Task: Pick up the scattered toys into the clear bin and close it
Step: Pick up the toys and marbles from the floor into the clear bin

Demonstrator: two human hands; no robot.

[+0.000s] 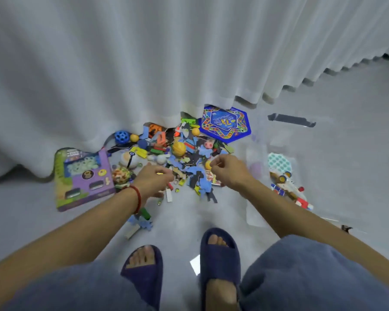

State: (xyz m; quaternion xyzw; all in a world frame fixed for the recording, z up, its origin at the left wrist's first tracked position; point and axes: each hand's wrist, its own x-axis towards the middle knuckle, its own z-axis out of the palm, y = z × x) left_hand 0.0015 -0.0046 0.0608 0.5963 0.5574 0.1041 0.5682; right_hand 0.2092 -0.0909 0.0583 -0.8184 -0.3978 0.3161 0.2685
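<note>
So the see-through plastic bin sits on the floor just off to the right of the right hand, and it already has a few toys in it, including a teal polka-dot piece and a white toy plane with red and blue bits. The dark grey lid lies further out beyond the bin, so closing is a long way off. The scattered heap of small toys and blue puzzle-like pieces is right under and beyond both hands. The left hand has its fingers curled down into the pile, and a red stick-shaped piece pokes out by its fingertips; can't tell if it's actually pinched. The right hand is curled over the heap too, next to a small yellow ball, and I can't tell if it's got anything. Honestly I'd scoop the flat bits in handfuls and swing right, keeping low over the bin's rim. The purple and green boxed toy set is just left of the left hand, the blue star-patterned game board is beyond the right, and the white curtain drapes onto the back of the pile, so stuff could hide under its hem. There's open floor on the near side by the navy slippers.
</note>
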